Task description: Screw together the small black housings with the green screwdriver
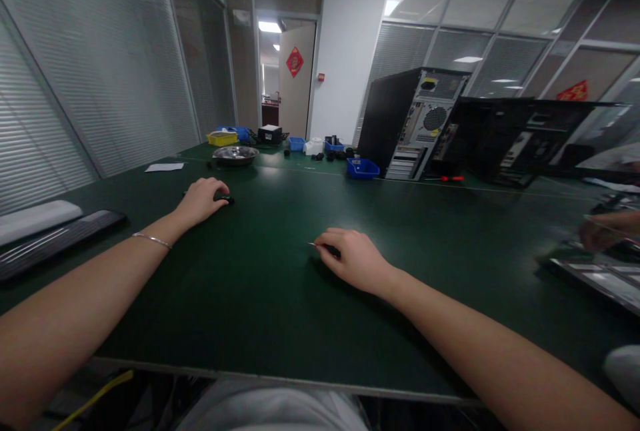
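Work in hand: seems at an early point; a thin tool (312, 244) and a dark piece (229, 199) are at the hands, with nothing joined between them. How much is left cannot be judged.
Right hand (350, 254): fingers pinched narrow on the thin tool, centre of frame, its tip pointing left.
Left hand (203, 199): curled over the dark piece, left of centre; whether gripping or only covering it, I cannot tell.
Green table (250, 311): keyboard (65, 241) at far left; bowl (235, 155) and blue tray (363, 169) behind; PC tower (390, 124) upper right.
Room: blinds (110, 71) upper left, open door (297, 84) top centre.
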Demonstrator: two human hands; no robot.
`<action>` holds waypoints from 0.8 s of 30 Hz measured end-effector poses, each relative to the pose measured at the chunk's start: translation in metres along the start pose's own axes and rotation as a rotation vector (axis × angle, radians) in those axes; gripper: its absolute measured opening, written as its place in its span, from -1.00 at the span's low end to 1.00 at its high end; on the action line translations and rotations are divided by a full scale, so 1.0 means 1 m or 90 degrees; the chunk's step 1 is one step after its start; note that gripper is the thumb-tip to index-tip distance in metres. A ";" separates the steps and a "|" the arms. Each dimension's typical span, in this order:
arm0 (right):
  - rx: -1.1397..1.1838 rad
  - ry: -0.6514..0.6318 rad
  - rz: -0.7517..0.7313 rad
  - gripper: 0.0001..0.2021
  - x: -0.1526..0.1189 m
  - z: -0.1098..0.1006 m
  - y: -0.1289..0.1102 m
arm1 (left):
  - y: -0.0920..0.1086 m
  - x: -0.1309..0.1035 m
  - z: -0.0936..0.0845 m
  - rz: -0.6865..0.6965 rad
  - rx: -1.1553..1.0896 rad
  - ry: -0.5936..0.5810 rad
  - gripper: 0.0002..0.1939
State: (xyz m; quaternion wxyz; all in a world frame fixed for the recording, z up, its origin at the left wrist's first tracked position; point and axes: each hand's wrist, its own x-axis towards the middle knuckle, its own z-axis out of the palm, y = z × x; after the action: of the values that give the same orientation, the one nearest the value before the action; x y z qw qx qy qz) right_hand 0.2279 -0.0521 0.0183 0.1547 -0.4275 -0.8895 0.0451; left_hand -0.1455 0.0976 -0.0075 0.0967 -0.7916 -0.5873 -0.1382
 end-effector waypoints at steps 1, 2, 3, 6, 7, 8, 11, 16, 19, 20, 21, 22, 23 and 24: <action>0.002 0.000 -0.001 -0.82 0.000 0.000 0.000 | 0.000 0.000 0.000 0.007 -0.001 -0.003 -0.75; 0.005 0.000 -0.001 -0.82 0.000 0.000 0.000 | 0.001 0.000 -0.001 0.013 -0.002 -0.006 -0.76; 0.007 0.000 -0.001 -0.82 0.000 -0.001 0.000 | 0.001 0.000 0.000 0.019 -0.003 -0.009 -0.77; 0.015 -0.001 0.000 -0.82 0.000 -0.001 -0.001 | 0.001 0.000 0.001 0.024 0.001 -0.012 -0.77; 0.017 -0.002 0.000 -0.82 0.000 -0.002 -0.001 | 0.001 -0.001 0.001 0.025 0.003 -0.011 -0.77; 0.019 -0.002 -0.001 -0.82 0.000 -0.002 -0.001 | 0.001 -0.001 0.001 0.025 0.006 -0.010 -0.77; 0.020 -0.003 -0.001 -0.82 0.000 -0.002 -0.002 | 0.001 -0.001 0.001 0.029 0.017 -0.008 -0.78; 0.017 -0.009 0.001 -0.82 0.000 -0.002 -0.002 | 0.001 0.000 0.001 0.029 0.035 -0.010 -0.80; 0.015 -0.014 0.003 -0.81 0.000 -0.002 -0.001 | 0.003 0.000 0.002 0.020 0.042 -0.017 -0.79; 0.014 -0.015 0.003 -0.81 0.000 -0.001 -0.001 | 0.004 0.000 0.001 0.016 0.044 -0.019 -0.79; 0.013 -0.015 0.003 -0.81 0.000 -0.001 -0.001 | 0.005 0.000 0.001 0.013 0.045 -0.021 -0.78; 0.012 -0.015 0.003 -0.81 0.000 -0.001 -0.001 | 0.006 0.000 0.000 0.010 0.045 -0.023 -0.78; 0.010 -0.015 0.002 -0.81 0.000 -0.001 -0.001 | 0.007 0.000 -0.001 0.008 0.045 -0.024 -0.77; 0.008 -0.015 0.002 -0.81 0.000 -0.001 -0.001 | 0.008 0.000 -0.002 0.007 0.044 -0.026 -0.77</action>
State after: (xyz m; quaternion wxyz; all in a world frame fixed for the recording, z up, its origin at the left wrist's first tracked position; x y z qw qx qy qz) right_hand 0.2274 -0.0523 0.0190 0.1471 -0.4275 -0.8902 0.0561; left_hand -0.1378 0.0947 -0.0054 0.1128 -0.7934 -0.5895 -0.1010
